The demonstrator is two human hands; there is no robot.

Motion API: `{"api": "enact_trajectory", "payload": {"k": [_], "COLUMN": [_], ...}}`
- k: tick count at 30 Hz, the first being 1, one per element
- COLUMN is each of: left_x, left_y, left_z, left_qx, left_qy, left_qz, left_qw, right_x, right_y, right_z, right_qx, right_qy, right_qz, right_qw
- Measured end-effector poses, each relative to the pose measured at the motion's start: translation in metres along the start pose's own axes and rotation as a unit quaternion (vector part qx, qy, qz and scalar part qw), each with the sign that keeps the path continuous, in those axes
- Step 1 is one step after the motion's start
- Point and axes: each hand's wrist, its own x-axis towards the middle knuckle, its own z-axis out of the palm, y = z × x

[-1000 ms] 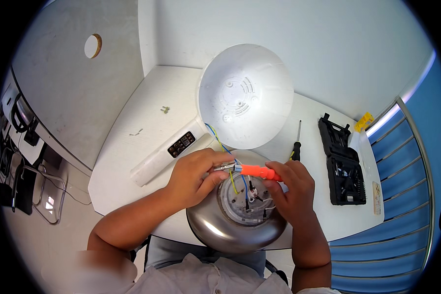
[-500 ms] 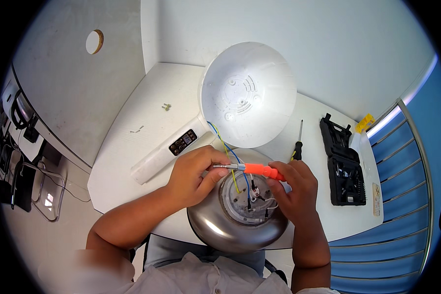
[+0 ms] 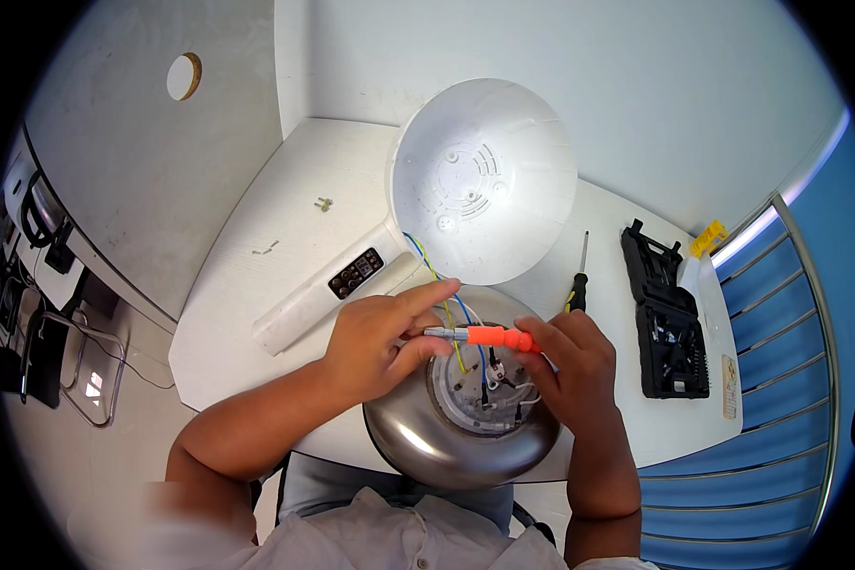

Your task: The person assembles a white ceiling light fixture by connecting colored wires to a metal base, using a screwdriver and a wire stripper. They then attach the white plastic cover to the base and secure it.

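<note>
My right hand (image 3: 576, 361) grips the end of a screwdriver (image 3: 489, 336) with an orange handle and silver metal tip. The thumb and a bent finger of my left hand (image 3: 369, 344) close round that tip, while its index finger sticks out above. Whether a separate bit sits between those fingers is hidden. Below both hands, a rounded stainless steel pot (image 3: 413, 451) lies with its base up. Its round base plate (image 3: 465, 415) carries terminals, and wires (image 3: 458, 350) run from it toward a white plastic shell (image 3: 484, 142).
A white handle with a black button panel (image 3: 355, 274) joins the shell. Screws (image 3: 324, 204) and thin small pieces (image 3: 265, 249) lie on the white table (image 3: 218, 332). At right are a black-yellow screwdriver (image 3: 578, 285), an open black tool case (image 3: 670, 332) and a metal railing (image 3: 812, 285).
The orange screwdriver has shifted slightly left and down, deeper into my left hand. My left index finger has lifted off the tip and straightened. The pot and shell stay essentially in place.
</note>
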Motion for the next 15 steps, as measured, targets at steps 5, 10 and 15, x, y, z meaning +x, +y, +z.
{"api": "enact_trajectory", "payload": {"k": [5, 10, 15], "left_x": [-0.001, -0.006, -0.002], "left_y": [-0.002, -0.002, 0.010], "left_z": [-0.001, 0.004, 0.004], "left_qx": [0.005, -0.094, -0.241], "left_qy": [-0.039, 0.016, -0.020], "left_qz": [-0.025, 0.002, -0.033], "left_qw": [0.999, 0.995, 0.970], "right_x": [0.001, 0.001, 0.002], "right_y": [-0.001, 0.000, 0.000], "right_z": [-0.001, 0.003, 0.002], "right_qx": [-0.042, 0.033, 0.075], "right_qy": [0.017, 0.008, -0.020], "right_qz": [-0.032, -0.001, 0.015], "right_qw": [0.998, 0.999, 0.997]}}
